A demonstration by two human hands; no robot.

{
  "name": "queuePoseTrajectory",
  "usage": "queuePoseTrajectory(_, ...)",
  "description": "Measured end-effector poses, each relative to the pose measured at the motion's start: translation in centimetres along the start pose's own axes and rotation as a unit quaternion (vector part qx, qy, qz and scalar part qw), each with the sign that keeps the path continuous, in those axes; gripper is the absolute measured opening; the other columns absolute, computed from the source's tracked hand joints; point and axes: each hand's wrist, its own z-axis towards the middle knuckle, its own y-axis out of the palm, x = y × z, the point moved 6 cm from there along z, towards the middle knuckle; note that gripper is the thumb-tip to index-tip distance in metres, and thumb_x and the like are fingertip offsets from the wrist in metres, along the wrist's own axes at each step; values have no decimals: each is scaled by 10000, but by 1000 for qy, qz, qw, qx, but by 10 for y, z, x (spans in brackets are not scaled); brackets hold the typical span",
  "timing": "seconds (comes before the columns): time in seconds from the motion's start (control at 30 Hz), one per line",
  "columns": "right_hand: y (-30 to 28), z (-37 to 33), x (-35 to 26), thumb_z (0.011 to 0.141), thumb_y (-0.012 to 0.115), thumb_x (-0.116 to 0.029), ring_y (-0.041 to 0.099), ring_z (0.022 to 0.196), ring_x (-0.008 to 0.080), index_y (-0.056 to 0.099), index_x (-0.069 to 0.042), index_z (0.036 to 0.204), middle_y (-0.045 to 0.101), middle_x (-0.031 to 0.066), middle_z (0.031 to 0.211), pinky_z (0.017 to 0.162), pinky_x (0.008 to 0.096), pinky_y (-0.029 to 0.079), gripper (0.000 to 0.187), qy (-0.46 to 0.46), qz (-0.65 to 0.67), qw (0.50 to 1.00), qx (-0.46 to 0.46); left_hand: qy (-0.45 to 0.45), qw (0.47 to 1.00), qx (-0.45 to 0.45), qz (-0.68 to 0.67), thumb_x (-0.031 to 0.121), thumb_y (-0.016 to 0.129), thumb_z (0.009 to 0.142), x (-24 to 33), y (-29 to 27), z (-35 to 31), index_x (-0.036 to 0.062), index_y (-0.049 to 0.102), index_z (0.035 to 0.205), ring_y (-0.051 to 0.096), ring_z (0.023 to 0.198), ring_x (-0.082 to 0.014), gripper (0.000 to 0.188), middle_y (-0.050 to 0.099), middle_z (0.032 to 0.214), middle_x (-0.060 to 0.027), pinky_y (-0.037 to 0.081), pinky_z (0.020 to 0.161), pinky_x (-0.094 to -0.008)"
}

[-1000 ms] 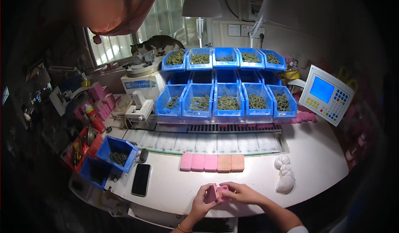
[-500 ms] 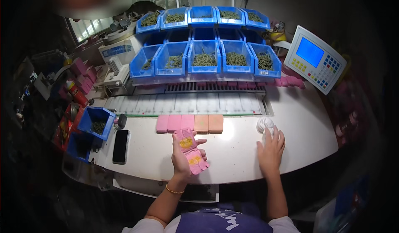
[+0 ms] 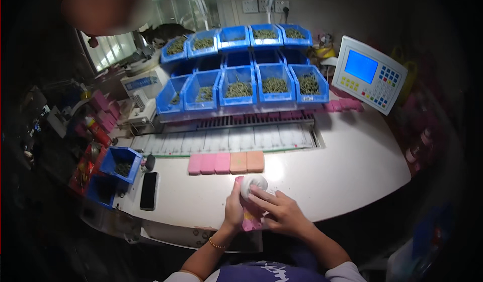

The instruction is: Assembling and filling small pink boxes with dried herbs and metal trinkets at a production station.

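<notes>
The pink block [image 3: 252, 218] is clamped in the left grip [image 3: 233, 209], its long axis run roughly twelve to six o'clock, the white bundle [image 3: 251, 183] laid over its far end. That bundle, at ten o'clock from the right grip [image 3: 287, 214], is touched by it; whether it is pinched cannot be told. At eleven o'clock, a row of coloured blocks [image 3: 222, 164] is set on the desk [image 3: 352, 176].

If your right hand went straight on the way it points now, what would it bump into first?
The right hand would first meet the white bundle; its fingers appear to rest on it, though a single view leaves the exact depth unclear.
</notes>
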Motion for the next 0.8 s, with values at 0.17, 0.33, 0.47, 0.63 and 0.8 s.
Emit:
queuePoseTrajectory(0.17, -20, -16, 7, 618, 596, 44, 525, 650, 268, 657, -105, 1227, 629, 57, 1298, 644, 321, 510, 630, -11, -4, 996, 93, -49, 997, -21, 59, 486, 223, 1045, -4, -10, -8, -59, 564, 1158, 668, 584, -263, 653, 670, 931, -217, 571, 529, -366)
queuePoseTrajectory(0.33, 28, -47, -18, 676, 578, 37, 633, 884, 294, 637, -86, 1261, 577, 131, 1356, 810, 364, 532, 600, 11, 60, 998, -32, 263, 923, -60, 275, 346, 394, 1049, 10, -8, 2, -49, 587, 1156, 685, 713, -225, 453, 686, 965, -163, 577, 655, -341)
queuePoseTrajectory(0.47, 22, -47, 3, 708, 584, -6, 635, 980, 298, 619, -93, 1285, 572, 137, 1363, 891, 357, 513, 585, 67, 168, 983, -42, 123, 971, 14, 207, 300, 481, 1035, -1, -9, 3, -33, 638, 1090, 663, 819, -159, 372, 684, 949, -128, 556, 757, -302)
queuePoseTrajectory(0.63, -27, -56, 29, 735, 584, -12, 600, 1006, 334, 650, -77, 1229, 598, 159, 1320, 893, 372, 487, 503, 136, 58, 988, 43, -38, 998, 48, -23, 401, 338, 1057, -4, -40, 11, 24, 486, 1271, 645, 952, -256, 458, 582, 1119, -155, 594, 791, -409)
queuePoseTrajectory(0.8, -29, -53, 39, 814, 647, -89, 547, 1037, 333, 662, -64, 1180, 641, 149, 1220, 876, 386, 466, 367, 103, -278, 949, 107, -120, 984, -51, -125, 421, 385, 1044, -23, -34, 3, -10, 496, 1222, 645, 970, -262, 479, 602, 1098, -162, 595, 800, -430)
